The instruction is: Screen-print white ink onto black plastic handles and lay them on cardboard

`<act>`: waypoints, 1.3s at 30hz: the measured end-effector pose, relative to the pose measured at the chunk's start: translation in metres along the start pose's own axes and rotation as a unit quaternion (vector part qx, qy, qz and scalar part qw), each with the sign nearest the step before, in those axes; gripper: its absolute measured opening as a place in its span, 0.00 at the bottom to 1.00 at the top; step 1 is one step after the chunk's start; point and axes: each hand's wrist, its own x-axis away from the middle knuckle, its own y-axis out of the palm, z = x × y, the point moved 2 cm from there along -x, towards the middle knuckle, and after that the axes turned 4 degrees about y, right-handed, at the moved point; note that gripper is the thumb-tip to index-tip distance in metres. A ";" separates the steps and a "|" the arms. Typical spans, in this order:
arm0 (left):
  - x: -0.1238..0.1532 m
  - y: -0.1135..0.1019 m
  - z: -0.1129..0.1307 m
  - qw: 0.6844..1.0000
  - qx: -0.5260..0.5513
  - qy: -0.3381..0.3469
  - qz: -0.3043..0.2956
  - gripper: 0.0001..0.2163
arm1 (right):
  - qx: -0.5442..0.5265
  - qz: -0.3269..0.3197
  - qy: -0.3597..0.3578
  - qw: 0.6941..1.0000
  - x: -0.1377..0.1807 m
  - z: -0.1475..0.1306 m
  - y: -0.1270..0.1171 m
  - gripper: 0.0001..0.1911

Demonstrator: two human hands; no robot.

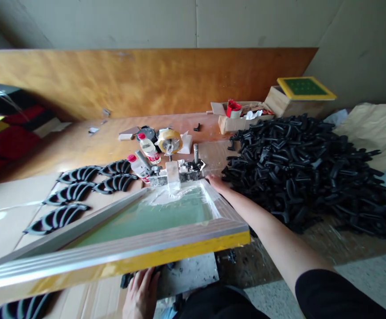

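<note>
A screen-printing frame (193,241) with green mesh and a yellow front edge is tilted up in front of me, hinged on a metal clamp (176,175). My left hand (141,294) reaches under the frame's raised front edge, fingers on a small black part (126,280) that is mostly hidden. My right hand (216,182) stretches past the frame's far right corner to the edge of a big heap of black plastic parts (312,168). Its fingers are hidden behind the frame.
Several black curved slotted pieces (79,190) lie in rows on cardboard at left. Two bottles with red caps (148,148), a tape roll (169,141), a cardboard tray with a red item (235,113) and a wooden box topped by a second yellow frame (304,91) stand behind.
</note>
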 end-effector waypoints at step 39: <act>-0.144 -0.127 0.022 0.816 0.516 -0.233 0.115 0.22 | 0.151 0.053 -0.331 0.930 0.170 -0.127 0.062 0.30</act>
